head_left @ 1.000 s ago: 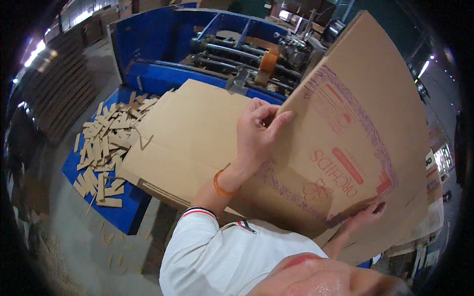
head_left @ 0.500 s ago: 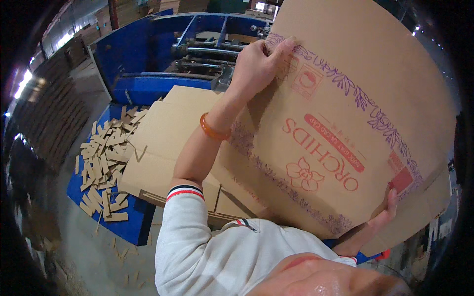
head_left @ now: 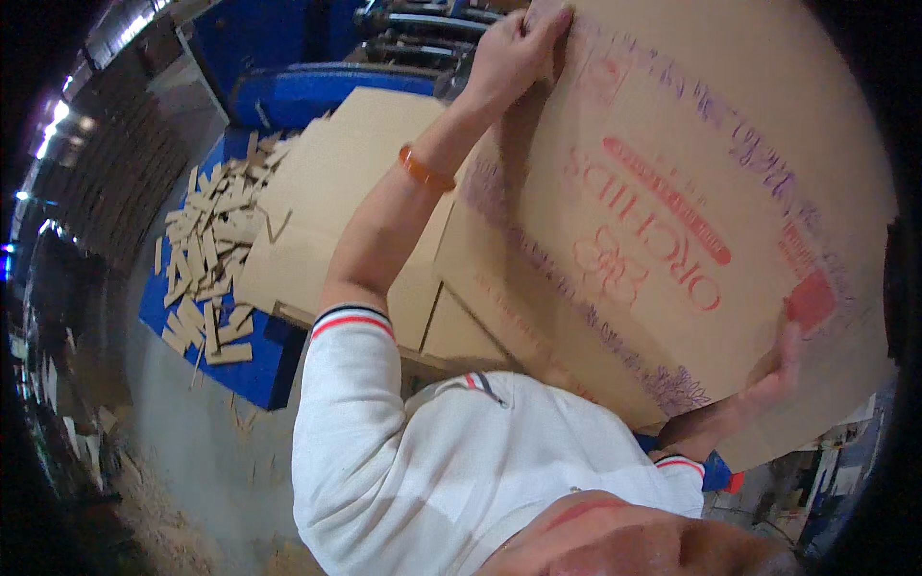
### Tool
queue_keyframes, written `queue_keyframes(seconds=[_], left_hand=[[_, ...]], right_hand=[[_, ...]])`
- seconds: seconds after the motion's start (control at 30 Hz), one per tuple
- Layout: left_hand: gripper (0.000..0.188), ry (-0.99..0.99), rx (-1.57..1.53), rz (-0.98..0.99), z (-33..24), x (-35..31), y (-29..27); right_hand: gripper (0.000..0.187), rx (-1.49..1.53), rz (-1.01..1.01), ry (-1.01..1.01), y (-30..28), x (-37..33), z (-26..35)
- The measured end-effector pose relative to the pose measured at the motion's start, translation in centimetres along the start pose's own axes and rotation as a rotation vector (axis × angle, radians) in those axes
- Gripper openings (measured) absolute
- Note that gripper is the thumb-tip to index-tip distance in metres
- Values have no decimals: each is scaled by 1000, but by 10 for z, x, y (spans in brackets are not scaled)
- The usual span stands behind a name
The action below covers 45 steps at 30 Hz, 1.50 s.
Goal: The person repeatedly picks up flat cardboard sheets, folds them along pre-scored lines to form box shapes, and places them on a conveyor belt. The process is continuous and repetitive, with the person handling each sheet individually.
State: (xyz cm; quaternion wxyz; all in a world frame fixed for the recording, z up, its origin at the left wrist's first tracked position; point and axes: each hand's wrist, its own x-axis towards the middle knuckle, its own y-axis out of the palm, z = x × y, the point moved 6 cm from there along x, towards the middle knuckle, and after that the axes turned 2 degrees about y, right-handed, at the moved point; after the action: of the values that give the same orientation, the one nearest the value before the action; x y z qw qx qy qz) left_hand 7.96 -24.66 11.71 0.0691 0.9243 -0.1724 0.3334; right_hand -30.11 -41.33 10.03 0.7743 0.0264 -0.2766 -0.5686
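Note:
A large brown cardboard sheet (head_left: pixel 663 125), printed with purple leafy borders and red lettering and a flower, stands tilted in front of me on the right. My left hand (head_left: pixel 519 53) grips its far left edge, fingers curled and thumb over the printed face. An orange bangle (head_left: pixel 423 171) circles that wrist. Low on the right, my right hand (head_left: pixel 768 379) holds the same sheet, its thumb lying on the print near a red block; the other fingers are mostly hidden. Under my left forearm lies a stack of plain cardboard sheets (head_left: pixel 355 173).
Blue machinery (head_left: pixel 288 96) with metal rollers (head_left: pixel 423 19) is at the back. Many cardboard offcut strips (head_left: pixel 206 250) are heaped on a blue table (head_left: pixel 264 370) at left. Stacked cardboard (head_left: pixel 106 182) lines the far left, and scraps litter the floor (head_left: pixel 226 461).
The view has shifted, so the machine and table sit higher in the picture. Both hands keep hold of the printed sheet, which stays tilted in about the same pose.

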Motion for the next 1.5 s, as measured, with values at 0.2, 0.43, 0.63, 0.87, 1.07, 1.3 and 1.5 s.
queue_keyframes(seconds=[0.2,0.43,0.63,0.87,1.07,1.3,1.5], left_hand=[[76,-8,101,-55,-2,38,-12],[86,-58,-159,-16,-12,31,-29],[72,123,-7,-57,-2,16,-41],[50,36,298,-314,87,-112,-37],[59,-289,350,-239,104,-118,-36],[62,-225,271,-299,119,-95,-29],[63,-180,661,-125,103,-91,-48]], right_hand=[[44,-898,358,-870,9,-42,4],[46,-166,242,-301,-32,42,-35],[55,164,7,173,-12,53,-73],[59,574,806,225,-26,-49,-50],[56,458,786,140,-18,-59,-45],[53,140,341,-59,20,-4,-39],[54,49,95,91,42,93,-69]])
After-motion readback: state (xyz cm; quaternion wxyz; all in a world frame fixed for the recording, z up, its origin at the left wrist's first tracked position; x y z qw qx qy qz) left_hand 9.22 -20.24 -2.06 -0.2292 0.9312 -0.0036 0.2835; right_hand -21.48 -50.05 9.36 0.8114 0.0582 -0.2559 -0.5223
